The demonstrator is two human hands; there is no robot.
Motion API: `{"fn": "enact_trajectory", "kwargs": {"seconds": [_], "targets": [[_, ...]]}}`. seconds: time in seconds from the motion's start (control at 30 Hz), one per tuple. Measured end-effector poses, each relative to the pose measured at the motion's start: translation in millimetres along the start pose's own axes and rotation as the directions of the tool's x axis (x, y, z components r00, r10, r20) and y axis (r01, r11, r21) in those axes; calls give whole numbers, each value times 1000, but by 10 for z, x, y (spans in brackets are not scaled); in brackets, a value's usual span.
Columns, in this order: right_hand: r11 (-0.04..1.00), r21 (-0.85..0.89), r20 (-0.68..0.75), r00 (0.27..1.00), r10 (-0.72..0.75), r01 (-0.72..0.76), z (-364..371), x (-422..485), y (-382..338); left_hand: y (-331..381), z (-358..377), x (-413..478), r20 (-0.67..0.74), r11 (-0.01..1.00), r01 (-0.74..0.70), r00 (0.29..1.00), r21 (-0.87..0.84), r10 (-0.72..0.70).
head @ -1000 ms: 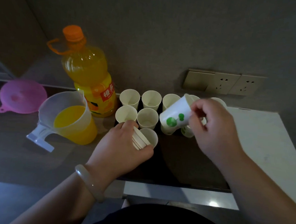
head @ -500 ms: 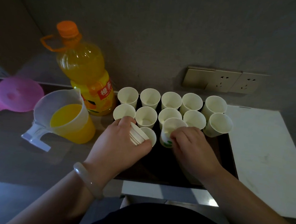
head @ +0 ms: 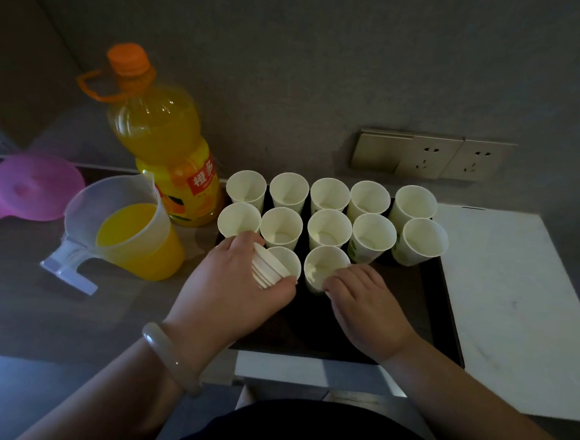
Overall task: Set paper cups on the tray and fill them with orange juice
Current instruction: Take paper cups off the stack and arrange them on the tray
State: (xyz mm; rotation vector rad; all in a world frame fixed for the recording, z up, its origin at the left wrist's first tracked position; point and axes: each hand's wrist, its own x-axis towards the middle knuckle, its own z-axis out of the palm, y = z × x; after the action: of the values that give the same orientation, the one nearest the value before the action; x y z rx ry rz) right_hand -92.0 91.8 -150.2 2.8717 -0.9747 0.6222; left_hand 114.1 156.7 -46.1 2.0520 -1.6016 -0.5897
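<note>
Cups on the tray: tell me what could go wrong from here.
The right hand holds the front cup close to the cups behind; light empty cups may topple as it lets go.
The left hand grips a tilted stack of cups beside them and could knock one.
The open jug of juice stands near that arm.

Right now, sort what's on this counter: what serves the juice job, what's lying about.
Job: white paper cups, black tray, nested cup stack in left hand, clear plastic jug of juice, orange-capped juice bottle.
Idle: pink plastic funnel, beige wall sockets, white slab.
</note>
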Motion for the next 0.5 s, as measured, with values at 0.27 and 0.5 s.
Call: {"fn": "enact_trajectory", "kwargs": {"seconds": [0.27, 0.5], "targets": [[1000, 5, 45, 999, 26, -26, -84, -2, -16, 48, 24, -11, -1, 1000, -12, 1000, 12, 12], [999, 17, 78, 996, 36, -38, -107, -6, -30, 75, 56, -16, 7, 1000, -14, 1000, 19, 14]]}}
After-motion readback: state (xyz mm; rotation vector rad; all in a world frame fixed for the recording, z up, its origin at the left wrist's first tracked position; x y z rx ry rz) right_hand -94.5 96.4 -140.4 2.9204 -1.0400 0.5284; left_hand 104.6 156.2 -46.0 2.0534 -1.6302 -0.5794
